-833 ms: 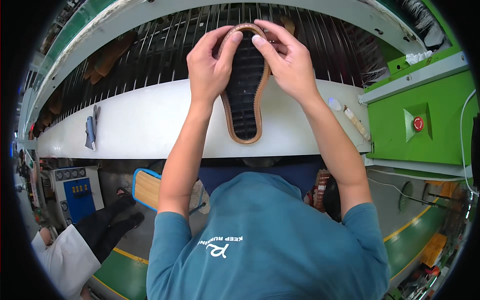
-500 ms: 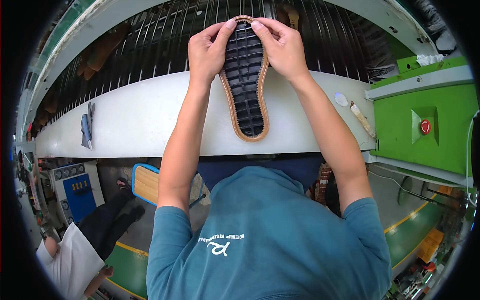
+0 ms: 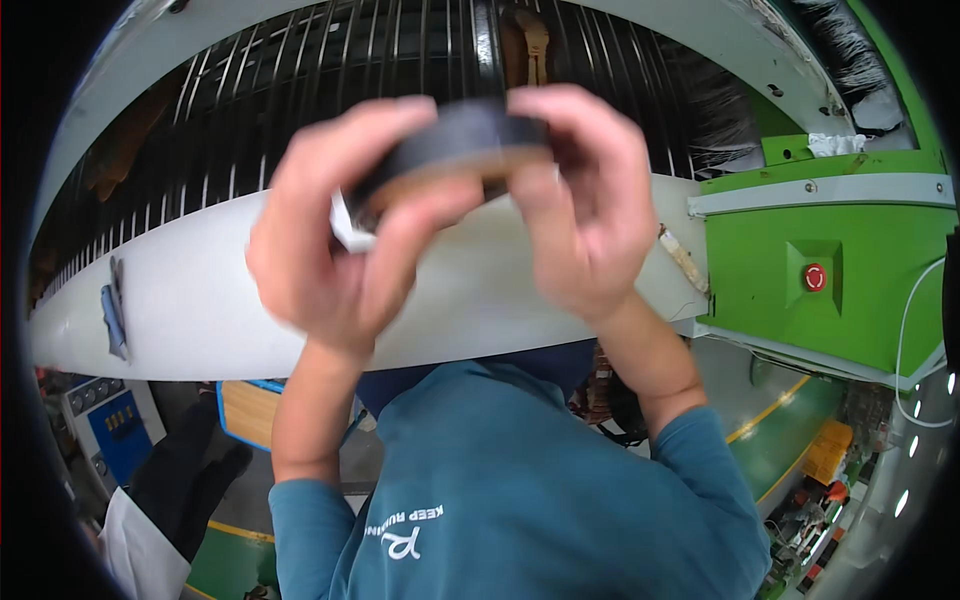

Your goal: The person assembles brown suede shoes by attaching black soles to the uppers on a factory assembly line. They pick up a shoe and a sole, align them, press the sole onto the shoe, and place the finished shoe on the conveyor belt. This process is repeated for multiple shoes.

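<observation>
Raised toward me above the white table, a shoe sole (image 3: 465, 142) with a black body and a brown edge is seen nearly end-on and blurred by motion. My left hand (image 3: 335, 220) grips its left side, thumb below and fingers over the top. On its right side my right hand (image 3: 590, 195) holds it in the same way. The sole looks bent between both hands. Most of its length and its faces are hidden by the angle and my fingers.
The white table (image 3: 470, 300) runs in front of me, with dark metal bars (image 3: 270, 90) behind it. Blue-handled scissors or cutters (image 3: 113, 310) lie at left. A pale, wrapped stick-like tool (image 3: 684, 262) lies at right beside a green box (image 3: 760, 255) with a red button (image 3: 815, 277).
The sole was lying lengthwise over the table, tread showing, held at its far end. Both hands have lifted it closer and turned it end-on. The view has shifted too.
</observation>
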`<state>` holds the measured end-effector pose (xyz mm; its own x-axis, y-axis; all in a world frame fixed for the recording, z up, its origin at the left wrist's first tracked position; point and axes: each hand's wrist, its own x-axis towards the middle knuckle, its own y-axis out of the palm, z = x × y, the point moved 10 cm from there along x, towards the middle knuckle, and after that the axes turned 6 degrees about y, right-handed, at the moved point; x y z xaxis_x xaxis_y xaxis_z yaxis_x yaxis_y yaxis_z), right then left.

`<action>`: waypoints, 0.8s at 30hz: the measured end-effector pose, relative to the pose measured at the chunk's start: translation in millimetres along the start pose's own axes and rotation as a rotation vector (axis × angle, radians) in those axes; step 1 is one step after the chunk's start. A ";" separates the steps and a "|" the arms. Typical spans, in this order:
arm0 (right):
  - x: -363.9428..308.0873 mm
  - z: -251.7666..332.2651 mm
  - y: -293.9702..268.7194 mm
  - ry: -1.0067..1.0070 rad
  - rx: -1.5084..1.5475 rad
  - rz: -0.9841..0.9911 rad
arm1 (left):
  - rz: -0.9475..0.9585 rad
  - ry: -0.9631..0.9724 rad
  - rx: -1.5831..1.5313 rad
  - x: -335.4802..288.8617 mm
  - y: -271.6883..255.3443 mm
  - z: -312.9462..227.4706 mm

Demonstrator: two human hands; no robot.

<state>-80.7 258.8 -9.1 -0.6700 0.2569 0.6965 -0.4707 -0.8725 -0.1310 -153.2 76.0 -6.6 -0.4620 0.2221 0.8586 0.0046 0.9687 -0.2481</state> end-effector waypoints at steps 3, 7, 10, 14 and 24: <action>-49.0 16.6 -12.7 -0.034 -0.084 0.109 | 0.381 0.004 -0.028 -27.0 10.7 -44.7; -107.7 16.9 -17.3 0.116 -0.119 0.239 | 0.360 -0.066 -0.160 -84.6 6.3 -67.5; -135.6 8.0 -17.5 0.254 -0.118 0.259 | 0.419 -0.189 -0.149 -124.9 9.1 -60.8; -93.1 21.1 -22.6 -0.008 0.041 0.266 | 0.295 0.040 -0.129 -64.7 -0.2 -70.9; 8.6 -309.9 -46.7 0.831 -1.126 0.268 | -0.269 -0.643 -0.316 -55.8 -31.9 179.8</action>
<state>-242.3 430.6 -215.6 -0.7612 0.6485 0.0032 -0.2115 -0.2435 -0.9466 -287.0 12.7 -127.2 -0.9080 -0.0400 0.4171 0.0281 0.9874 0.1559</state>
